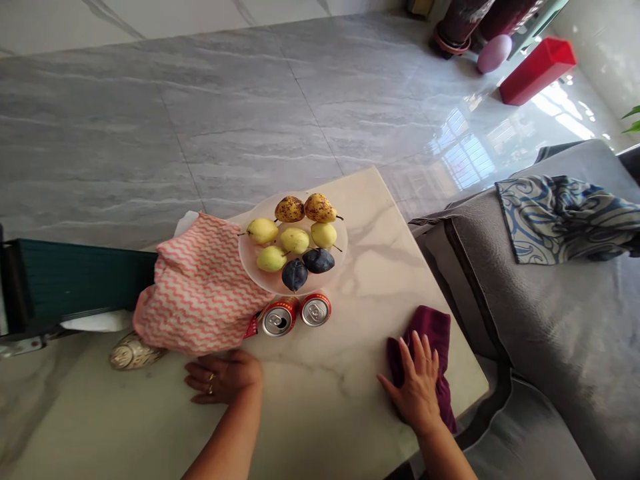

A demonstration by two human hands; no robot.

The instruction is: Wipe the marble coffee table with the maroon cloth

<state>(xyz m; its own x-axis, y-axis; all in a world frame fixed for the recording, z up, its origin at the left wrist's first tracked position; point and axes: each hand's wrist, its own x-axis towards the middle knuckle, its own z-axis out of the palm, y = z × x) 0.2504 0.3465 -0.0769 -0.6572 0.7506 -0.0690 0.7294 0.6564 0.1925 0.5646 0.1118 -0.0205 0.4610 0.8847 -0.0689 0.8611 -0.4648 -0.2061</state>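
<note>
My right hand (419, 381) lies flat with fingers spread on a folded dark purple cloth (440, 327), near the right edge of the marble-look table (345, 407). On the left, my left hand (225, 378) rests palm down on the tabletop, a ring on one finger. Its fingers point left, just below a pink-and-white wavy-patterned cloth (200, 287); whether they touch it I cannot tell. Beyond the hands stand two red drink cans, one opened can (278, 320) and another can (315, 311). Behind them a translucent plate (249, 267) bears yellow pears (295, 241) and dark plums (319, 261).
A patterned shell-like object (133, 352) sits left of my left hand, beside a dark green box (85, 277). To the right is a grey sofa (565, 313) with a blue-and-beige cloth (560, 217). A red bin (537, 70) and a pink balloon-like object (494, 54) are on the floor.
</note>
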